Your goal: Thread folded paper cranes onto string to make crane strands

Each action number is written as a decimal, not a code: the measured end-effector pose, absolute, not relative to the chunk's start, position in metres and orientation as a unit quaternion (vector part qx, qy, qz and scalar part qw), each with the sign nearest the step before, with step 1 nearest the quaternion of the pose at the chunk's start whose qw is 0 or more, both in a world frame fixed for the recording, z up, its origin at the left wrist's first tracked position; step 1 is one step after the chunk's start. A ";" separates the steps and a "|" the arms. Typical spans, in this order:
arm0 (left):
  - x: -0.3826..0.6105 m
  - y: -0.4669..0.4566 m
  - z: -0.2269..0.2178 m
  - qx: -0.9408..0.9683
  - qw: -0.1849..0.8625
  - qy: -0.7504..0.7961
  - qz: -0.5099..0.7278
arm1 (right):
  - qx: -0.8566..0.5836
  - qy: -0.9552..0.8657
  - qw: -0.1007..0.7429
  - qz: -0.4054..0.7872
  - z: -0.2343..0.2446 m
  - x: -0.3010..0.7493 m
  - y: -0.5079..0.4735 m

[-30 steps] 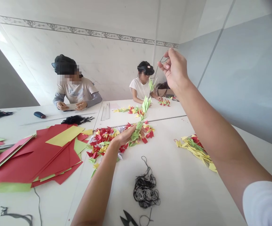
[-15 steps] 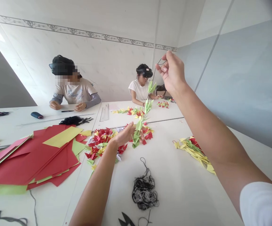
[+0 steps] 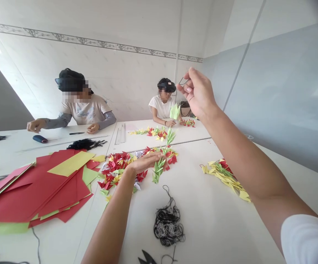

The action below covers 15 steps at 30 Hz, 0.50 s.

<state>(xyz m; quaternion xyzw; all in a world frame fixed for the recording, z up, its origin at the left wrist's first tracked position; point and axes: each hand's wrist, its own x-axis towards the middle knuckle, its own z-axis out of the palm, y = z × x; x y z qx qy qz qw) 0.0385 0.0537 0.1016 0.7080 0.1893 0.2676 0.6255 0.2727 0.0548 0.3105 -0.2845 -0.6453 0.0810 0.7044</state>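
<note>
High up, my right hand (image 3: 199, 90) is closed in a pinch on a loop of thin dark cord (image 3: 181, 81). Green folded paper pieces hang in a strand (image 3: 170, 136) below it, with one piece (image 3: 174, 111) higher on the cord, apart from the rest. Lower down, my left hand (image 3: 148, 162) is closed loosely around the strand, its fingers partly hidden by the green paper. Under my left hand lies a pile of red, yellow, green and white folded paper pieces (image 3: 120, 161).
A tangle of black cord (image 3: 168, 227) and dark scissors (image 3: 147, 257) lie in front of me. Red paper sheets (image 3: 51, 190) cover the left, a yellow strand (image 3: 225, 178) the right. Two people (image 3: 86, 110) sit across the white table (image 3: 203, 227), near a thread spool (image 3: 40, 139).
The green strand has dropped a little, and a gap has opened below its top piece. My left hand has turned flatter. The person at the left has stretched an arm outward.
</note>
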 end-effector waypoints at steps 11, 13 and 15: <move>0.057 0.038 0.114 0.666 0.666 0.184 0.281 | -0.254 -0.584 0.713 0.292 0.285 0.244 -0.001; 0.057 0.037 0.114 0.676 0.660 0.184 0.272 | -0.255 -0.577 0.716 0.300 0.283 0.245 -0.003; 0.057 0.036 0.114 0.688 0.659 0.172 0.251 | -0.257 -0.571 0.719 0.301 0.282 0.248 -0.003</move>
